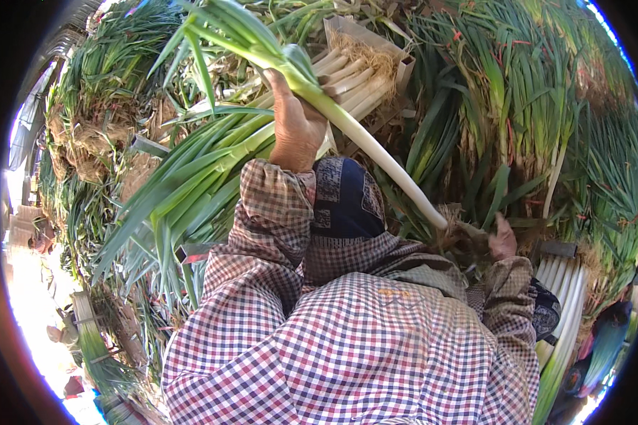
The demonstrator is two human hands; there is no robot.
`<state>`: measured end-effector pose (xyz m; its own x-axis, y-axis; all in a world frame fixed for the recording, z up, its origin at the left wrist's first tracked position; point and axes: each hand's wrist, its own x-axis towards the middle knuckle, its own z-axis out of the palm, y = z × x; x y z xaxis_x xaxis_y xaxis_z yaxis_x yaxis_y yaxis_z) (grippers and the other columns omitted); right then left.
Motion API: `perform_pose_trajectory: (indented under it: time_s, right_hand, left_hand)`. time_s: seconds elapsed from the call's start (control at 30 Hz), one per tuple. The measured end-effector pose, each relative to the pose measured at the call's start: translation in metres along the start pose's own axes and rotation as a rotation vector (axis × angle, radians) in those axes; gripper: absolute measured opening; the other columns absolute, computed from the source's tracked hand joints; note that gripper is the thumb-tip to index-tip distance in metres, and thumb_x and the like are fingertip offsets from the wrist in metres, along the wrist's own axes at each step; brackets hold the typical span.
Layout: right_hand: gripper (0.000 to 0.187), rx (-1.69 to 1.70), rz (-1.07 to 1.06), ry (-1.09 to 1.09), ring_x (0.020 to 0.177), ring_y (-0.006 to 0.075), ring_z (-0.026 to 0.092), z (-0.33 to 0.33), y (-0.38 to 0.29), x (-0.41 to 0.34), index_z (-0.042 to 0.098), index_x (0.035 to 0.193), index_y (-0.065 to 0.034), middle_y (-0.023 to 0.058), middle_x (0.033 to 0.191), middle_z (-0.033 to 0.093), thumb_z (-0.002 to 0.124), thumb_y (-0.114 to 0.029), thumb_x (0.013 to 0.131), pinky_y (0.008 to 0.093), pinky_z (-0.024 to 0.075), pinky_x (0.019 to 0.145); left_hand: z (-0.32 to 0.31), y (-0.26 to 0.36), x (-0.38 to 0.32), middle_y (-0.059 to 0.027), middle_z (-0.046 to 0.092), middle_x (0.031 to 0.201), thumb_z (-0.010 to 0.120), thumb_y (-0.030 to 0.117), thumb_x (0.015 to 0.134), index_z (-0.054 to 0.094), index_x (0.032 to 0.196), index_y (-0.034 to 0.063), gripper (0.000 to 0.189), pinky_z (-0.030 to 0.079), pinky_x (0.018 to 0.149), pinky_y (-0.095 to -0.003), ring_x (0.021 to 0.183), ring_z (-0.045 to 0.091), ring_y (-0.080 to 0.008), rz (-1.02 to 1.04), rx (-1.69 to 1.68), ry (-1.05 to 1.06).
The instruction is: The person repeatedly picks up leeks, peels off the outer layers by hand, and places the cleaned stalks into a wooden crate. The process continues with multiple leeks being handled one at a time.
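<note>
My left hand [297, 119] grips a long green onion [380, 149], its leaves towards the upper left and its white stalk slanting down to a rooted end at the right. My right hand [503, 239] is a little right of that rooted end. It is blurred, with brownish, dry-looking outer leaf [470, 231] between it and the roots; whether the fingers hold this leaf is unclear. Behind my left hand, several green onions [356, 79] lie side by side in a metal frame [405, 71], roots at the upper right and green leaves [191, 164] fanning to the lower left.
Large heaps of unpeeled green onions, some with red ties, stand at the right [521, 95] and upper left [117, 53]. Peeled white stalks [563, 297] lie in a row by my right side. Metal bar ends [149, 145] stick out at the left. Leaf scraps cover the ground.
</note>
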<state>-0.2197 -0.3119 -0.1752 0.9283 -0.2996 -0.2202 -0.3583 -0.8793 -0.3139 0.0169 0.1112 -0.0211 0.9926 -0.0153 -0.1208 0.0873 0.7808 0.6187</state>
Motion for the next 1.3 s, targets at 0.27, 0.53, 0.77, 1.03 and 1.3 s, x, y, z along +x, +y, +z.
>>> perform_pose_trajectory:
  time_s: [0.27,0.53,0.77,1.03,1.3]
  right_hand:
    - [0.047,0.775,-0.348,-0.326,0.105,0.0226,0.056,-0.025,-0.185,-0.053,0.047,0.126,0.0003,0.0161,0.115,0.058,0.065,-0.016,0.086,0.0327,0.0435,0.091]
    - [0.045,0.777,-0.799,0.05,0.086,0.0263,0.064,-0.044,-0.28,-0.004,0.053,0.118,0.0,0.0197,0.099,0.062,0.07,-0.017,0.081,0.0356,0.0507,0.075]
    - [0.039,0.69,-1.282,0.234,0.083,0.0247,0.06,-0.064,-0.406,0.103,0.06,0.113,-0.0135,0.007,0.092,0.063,0.069,-0.03,0.079,0.0396,0.0442,0.075]
    - [0.04,0.228,-1.062,0.052,0.107,0.0275,0.05,-0.007,-0.382,0.228,0.063,0.111,-0.0137,0.0086,0.106,0.061,0.071,-0.028,0.074,0.0395,0.0347,0.092]
    - [0.049,-0.148,-0.918,0.116,0.12,0.0315,0.042,0.04,-0.355,0.271,0.053,0.124,-0.0156,0.0125,0.126,0.05,0.062,-0.036,0.081,0.0477,0.0242,0.104]
  left_hand:
    - [0.021,-0.005,-0.007,-0.0131,0.05,0.099,0.03,0.064,0.091,0.042,0.125,0.0033,0.071,0.045,0.081,-0.0419,0.087,0.05,-0.0264,-0.136,-0.162,-0.316]
    - [0.029,0.118,-0.032,-0.0114,0.055,0.094,0.063,0.024,0.087,0.048,0.117,0.002,0.04,0.045,0.075,-0.0343,0.076,0.052,-0.0175,0.22,0.063,-0.472]
    - [0.027,0.202,-0.116,-0.0165,0.058,0.091,0.055,0.02,0.092,0.052,0.099,0.0,0.021,0.047,0.082,-0.0387,0.083,0.058,-0.0241,0.804,0.358,-0.28]
    - [-0.103,0.059,-0.08,-0.0212,0.059,0.112,0.051,0.041,0.092,0.046,0.118,-0.0034,0.052,0.049,0.091,-0.0423,0.104,0.059,-0.0319,0.205,0.053,0.386]
    - [-0.1,0.027,-0.016,-0.0133,0.051,0.128,0.06,0.026,0.086,0.053,0.121,0.0077,0.04,0.029,0.104,-0.0497,0.124,0.042,-0.0325,0.687,2.163,-0.047]
